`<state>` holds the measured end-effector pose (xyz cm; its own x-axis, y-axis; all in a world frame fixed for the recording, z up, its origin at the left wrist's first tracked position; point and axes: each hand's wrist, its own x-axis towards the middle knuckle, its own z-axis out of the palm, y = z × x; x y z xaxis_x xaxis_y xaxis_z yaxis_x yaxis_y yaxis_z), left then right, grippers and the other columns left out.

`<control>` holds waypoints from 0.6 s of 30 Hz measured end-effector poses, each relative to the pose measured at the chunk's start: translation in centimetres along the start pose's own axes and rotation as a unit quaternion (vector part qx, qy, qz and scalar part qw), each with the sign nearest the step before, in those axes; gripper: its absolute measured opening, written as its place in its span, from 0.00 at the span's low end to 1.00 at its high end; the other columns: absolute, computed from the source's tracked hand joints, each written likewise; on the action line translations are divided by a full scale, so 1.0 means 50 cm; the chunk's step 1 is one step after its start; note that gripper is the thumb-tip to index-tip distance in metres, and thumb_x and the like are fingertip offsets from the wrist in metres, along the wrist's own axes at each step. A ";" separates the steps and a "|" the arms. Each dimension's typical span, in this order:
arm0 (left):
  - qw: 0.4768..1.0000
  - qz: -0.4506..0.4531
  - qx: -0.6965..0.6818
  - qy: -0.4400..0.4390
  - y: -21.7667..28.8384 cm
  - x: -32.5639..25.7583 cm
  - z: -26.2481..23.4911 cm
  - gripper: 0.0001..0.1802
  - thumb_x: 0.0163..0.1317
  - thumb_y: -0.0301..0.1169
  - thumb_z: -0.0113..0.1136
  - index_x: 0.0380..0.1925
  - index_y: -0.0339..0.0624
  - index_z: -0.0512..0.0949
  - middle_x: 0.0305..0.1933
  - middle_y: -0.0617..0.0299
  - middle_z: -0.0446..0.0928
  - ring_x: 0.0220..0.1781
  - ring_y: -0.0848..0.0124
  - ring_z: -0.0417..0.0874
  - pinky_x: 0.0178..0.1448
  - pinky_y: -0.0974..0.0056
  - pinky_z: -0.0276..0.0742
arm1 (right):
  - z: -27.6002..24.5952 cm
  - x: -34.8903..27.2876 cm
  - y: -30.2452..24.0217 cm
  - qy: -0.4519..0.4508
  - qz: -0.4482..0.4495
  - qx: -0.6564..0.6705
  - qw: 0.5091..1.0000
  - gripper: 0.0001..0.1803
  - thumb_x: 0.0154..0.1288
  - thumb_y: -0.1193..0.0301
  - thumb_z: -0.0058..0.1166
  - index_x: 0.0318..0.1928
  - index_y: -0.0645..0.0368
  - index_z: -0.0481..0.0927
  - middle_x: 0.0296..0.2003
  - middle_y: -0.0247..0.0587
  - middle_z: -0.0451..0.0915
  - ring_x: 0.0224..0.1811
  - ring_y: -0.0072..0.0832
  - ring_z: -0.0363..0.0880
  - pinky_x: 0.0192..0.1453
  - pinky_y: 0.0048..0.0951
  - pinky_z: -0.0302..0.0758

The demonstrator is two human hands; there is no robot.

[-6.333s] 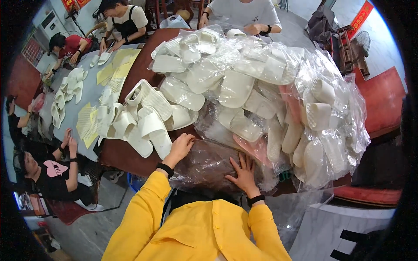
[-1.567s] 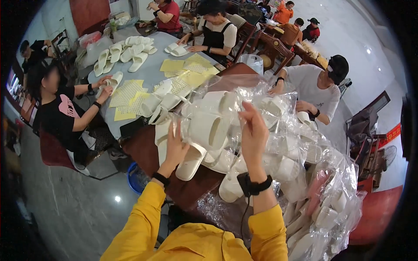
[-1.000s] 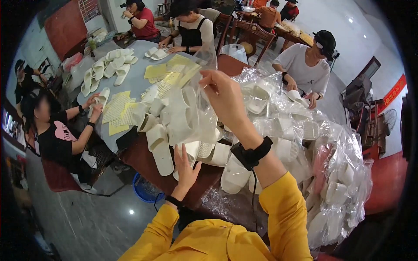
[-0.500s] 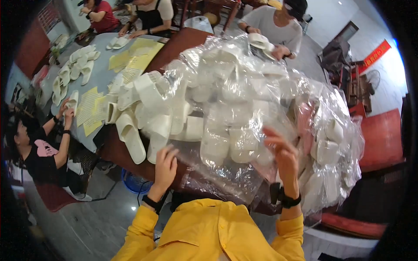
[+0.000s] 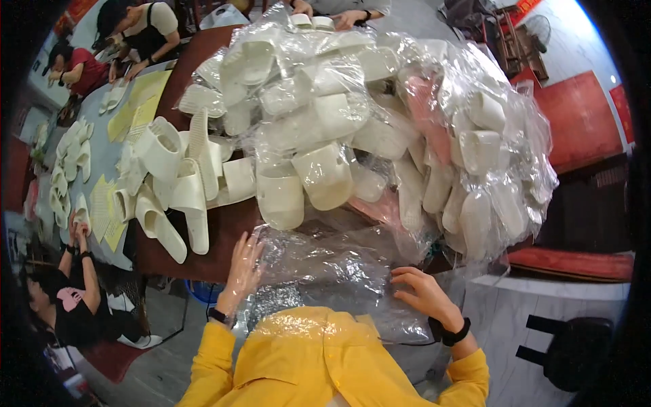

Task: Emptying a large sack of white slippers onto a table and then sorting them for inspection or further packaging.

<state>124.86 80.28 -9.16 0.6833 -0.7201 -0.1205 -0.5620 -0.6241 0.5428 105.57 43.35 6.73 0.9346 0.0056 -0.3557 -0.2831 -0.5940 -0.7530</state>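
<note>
Reddish-brown tabletop (image 5: pixel 227 234), clear plastic film (image 5: pixel 325 254) lying between left grip (image 5: pixel 241 273) and right grip (image 5: pixel 427 295), both loosely spread

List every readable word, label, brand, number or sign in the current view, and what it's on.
None legible enough to quote.
Pink heart print on the black shirt at left: markings too small and blurred.
Red strip at top right: cut off by the picture's edge, unreadable.
Yellow sheets: patterned, no legible lettering.
White slippers and clear plastic: no legible lettering.
</note>
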 end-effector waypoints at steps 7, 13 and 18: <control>0.795 -0.247 -0.550 0.058 0.011 -0.001 -0.084 0.27 0.64 0.31 0.56 0.63 0.38 0.66 0.60 0.45 0.71 0.63 0.53 0.70 0.65 0.58 0.66 | 0.023 -0.046 -0.009 0.026 -0.035 -0.093 0.995 0.26 0.59 0.77 0.57 0.59 0.58 0.69 0.61 0.46 0.67 0.60 0.46 0.71 0.58 0.36 0.74; 0.999 0.008 -0.038 0.032 0.100 0.009 -0.124 0.37 0.54 0.38 0.66 0.64 0.42 0.66 0.69 0.48 0.60 0.72 0.49 0.56 0.72 0.51 0.54 | 0.160 0.044 0.146 0.079 -0.020 -0.170 0.982 0.29 0.57 0.77 0.56 0.60 0.57 0.67 0.62 0.45 0.66 0.60 0.46 0.70 0.58 0.38 0.73; 0.977 0.159 0.032 -0.136 0.184 0.003 -0.059 0.47 0.45 0.46 0.71 0.67 0.50 0.62 0.74 0.50 0.52 0.76 0.48 0.47 0.73 0.36 0.41 | 0.177 0.084 0.192 0.109 0.000 -0.167 0.980 0.28 0.57 0.75 0.58 0.60 0.57 0.68 0.62 0.45 0.66 0.61 0.45 0.69 0.61 0.38 0.71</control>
<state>121.16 75.34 -1.73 0.3245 -0.9296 -0.1749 -0.7596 -0.3663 0.5374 104.85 44.79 -6.88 0.9685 -0.1456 -0.2018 -0.2316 -0.8242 -0.5167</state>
